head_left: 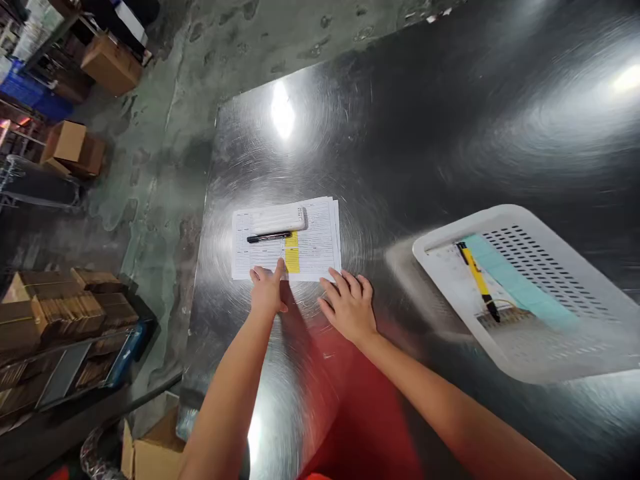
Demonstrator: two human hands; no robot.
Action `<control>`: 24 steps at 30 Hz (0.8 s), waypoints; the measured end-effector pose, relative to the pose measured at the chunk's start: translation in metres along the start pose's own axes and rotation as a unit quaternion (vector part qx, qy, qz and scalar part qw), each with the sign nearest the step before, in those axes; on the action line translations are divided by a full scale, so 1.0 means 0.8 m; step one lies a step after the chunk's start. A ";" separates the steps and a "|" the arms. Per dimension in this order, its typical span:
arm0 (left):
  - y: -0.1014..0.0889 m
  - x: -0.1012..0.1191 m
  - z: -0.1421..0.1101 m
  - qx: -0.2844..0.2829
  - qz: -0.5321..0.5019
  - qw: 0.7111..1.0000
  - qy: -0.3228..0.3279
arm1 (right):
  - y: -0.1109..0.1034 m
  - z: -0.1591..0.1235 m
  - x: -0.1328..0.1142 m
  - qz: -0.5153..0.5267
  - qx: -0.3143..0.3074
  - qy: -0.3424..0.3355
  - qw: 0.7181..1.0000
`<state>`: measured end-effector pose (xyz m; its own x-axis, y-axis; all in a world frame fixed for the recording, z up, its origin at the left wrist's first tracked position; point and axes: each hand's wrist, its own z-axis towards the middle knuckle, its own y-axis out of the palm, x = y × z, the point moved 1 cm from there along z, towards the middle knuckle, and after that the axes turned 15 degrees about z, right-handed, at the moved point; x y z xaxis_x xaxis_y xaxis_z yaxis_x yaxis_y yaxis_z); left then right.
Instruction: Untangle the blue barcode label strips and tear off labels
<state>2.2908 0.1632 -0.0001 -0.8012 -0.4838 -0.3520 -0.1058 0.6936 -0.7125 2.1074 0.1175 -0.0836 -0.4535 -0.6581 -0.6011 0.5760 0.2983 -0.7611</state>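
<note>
Both hands rest on the steel table (450, 133) near its left edge: the left hand (267, 290) lies flat, fingers together, its index tip on the near edge of the papers (320, 247); the right hand (349, 307) lies open, fingers spread, just beside the stack's near right corner. Neither grips anything. A white tray (500, 217) with a yellow pen (475, 277) sits well apart toward the right. On the papers lie a white case (279, 219) and a black pen (269, 237). This looks like steadying or reading the sheets; lifting one would need a pinch at the edge. The print is unreadable, and the tray's near end is blurred.

Left hand (267, 291) touches papers (286, 239); right hand (349, 305) lies flat beside them.
</note>
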 end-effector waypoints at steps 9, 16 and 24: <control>-0.004 0.006 -0.003 -0.012 -0.003 1.000 -0.012 | -0.003 0.095 0.000 0.103 0.043 0.074 0.991; 0.003 0.006 -0.001 0.000 -0.004 1.000 -0.008 | -0.008 0.225 -0.021 0.030 -0.118 0.025 0.992; -0.002 0.009 -0.001 -0.010 0.007 1.000 -0.014 | 0.004 0.266 -0.014 -0.029 -0.217 -0.063 0.974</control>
<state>2.2847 0.1592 -0.0006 -0.7858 -0.4886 -0.3792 -0.1059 0.7104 -0.6958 2.2589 -0.0213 -0.0271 -0.3733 -0.7540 -0.5404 0.1975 0.5046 -0.8405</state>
